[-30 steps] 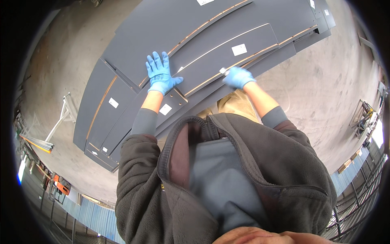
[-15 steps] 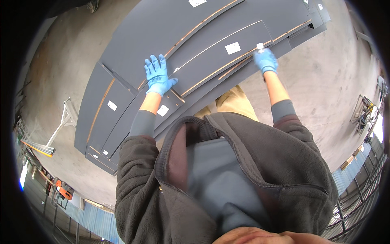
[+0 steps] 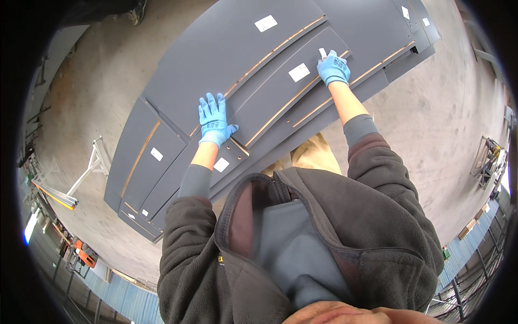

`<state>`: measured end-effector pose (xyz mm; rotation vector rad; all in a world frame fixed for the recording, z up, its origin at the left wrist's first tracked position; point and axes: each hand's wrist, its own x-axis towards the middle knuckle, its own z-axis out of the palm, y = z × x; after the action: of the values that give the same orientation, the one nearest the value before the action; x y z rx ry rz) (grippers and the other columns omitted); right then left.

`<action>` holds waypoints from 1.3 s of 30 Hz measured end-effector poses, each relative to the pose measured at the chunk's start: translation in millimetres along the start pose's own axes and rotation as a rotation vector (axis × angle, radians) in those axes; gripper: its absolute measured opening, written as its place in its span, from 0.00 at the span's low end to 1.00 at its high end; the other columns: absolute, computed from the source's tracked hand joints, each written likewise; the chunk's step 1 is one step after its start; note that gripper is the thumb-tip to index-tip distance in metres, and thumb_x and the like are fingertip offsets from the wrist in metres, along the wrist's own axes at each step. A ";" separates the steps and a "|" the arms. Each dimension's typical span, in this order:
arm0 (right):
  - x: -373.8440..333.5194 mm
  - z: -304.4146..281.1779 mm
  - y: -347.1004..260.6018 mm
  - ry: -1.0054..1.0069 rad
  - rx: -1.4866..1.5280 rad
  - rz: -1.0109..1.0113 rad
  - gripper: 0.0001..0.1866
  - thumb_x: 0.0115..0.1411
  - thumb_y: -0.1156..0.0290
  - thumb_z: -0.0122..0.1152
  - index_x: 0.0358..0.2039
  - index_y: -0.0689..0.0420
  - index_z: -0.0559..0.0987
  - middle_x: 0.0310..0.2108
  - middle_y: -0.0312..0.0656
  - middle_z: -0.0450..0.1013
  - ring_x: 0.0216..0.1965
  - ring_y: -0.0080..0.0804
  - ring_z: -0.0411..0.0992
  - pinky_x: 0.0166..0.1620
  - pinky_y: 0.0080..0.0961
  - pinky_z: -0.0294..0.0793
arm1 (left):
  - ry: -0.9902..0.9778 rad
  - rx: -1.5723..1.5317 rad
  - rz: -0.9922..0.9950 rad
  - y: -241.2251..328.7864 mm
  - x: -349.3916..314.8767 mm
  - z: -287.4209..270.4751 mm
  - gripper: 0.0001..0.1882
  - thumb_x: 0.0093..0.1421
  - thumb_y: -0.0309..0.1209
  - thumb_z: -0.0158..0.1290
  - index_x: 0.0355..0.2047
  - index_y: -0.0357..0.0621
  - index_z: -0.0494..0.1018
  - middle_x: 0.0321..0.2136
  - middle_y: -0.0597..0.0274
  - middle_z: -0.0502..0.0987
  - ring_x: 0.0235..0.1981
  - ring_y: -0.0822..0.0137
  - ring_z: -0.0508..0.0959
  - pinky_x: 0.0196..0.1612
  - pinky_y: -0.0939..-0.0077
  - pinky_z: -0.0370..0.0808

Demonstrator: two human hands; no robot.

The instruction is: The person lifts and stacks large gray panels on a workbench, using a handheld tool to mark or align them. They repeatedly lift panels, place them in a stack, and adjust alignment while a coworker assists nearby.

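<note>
Right hand (image 3: 333, 68) has slid further out along the top dark grey panel (image 3: 280, 92) since the earlier frames, now near its far right end — left hand (image 3: 215, 120) barely shifted. Left hand lies flat, fingers spread, palm down on the panel's near-left end, holding nothing; judging by the pose, it pins the panel so it won't slide. Right hand's grip is closed around a small white marker-like object (image 3: 322, 53), tip poking up past the fingers toward the panel's far edge. Panel sits on top of a stack of similar dark panels (image 3: 216, 48) with pale wood-coloured edges, all resting on the concrete floor (image 3: 431, 119). Its long axis runs lower-left to upper-right across the view — white label (image 3: 299, 72) just left of the right hand.
</note>
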<state>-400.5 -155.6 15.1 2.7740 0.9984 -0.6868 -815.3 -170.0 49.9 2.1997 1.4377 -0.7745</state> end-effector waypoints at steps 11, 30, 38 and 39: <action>-9.3 -13.6 -1.3 -0.134 0.188 -0.043 0.44 0.61 0.47 0.61 0.76 0.48 0.64 0.70 0.54 0.69 0.68 0.58 0.69 0.69 0.49 0.69 | 0.239 0.088 0.042 -13.8 4.5 14.5 0.60 0.53 0.49 0.71 0.79 0.47 0.51 0.78 0.36 0.52 0.78 0.29 0.50 0.79 0.40 0.49; -111.5 102.6 -40.0 -0.400 0.600 0.072 0.58 0.60 0.61 0.66 0.80 0.62 0.41 0.61 0.66 0.75 0.58 0.60 0.78 0.63 0.42 0.75 | -0.043 0.075 0.145 21.9 -18.4 -12.8 0.71 0.52 0.69 0.65 0.82 0.45 0.41 0.80 0.38 0.40 0.79 0.24 0.39 0.76 0.24 0.39; -150.5 34.1 -18.6 -0.500 0.089 -0.423 0.31 0.62 0.58 0.61 0.64 0.58 0.72 0.45 0.57 0.84 0.45 0.54 0.84 0.52 0.46 0.80 | 0.002 0.049 0.147 16.9 -6.0 5.1 0.71 0.49 0.64 0.70 0.82 0.47 0.42 0.81 0.38 0.38 0.79 0.24 0.35 0.77 0.26 0.37; -164.7 26.2 -14.9 -0.592 -0.003 -0.559 0.25 0.62 0.59 0.58 0.55 0.60 0.80 0.44 0.55 0.85 0.46 0.53 0.84 0.53 0.45 0.80 | 0.001 0.039 0.149 18.0 -4.7 8.1 0.72 0.48 0.64 0.71 0.82 0.48 0.42 0.81 0.38 0.38 0.79 0.24 0.35 0.77 0.26 0.38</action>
<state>-531.8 -245.6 66.8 2.0417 1.5937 -1.4487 -802.1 -185.3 47.3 2.3057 1.2518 -0.7556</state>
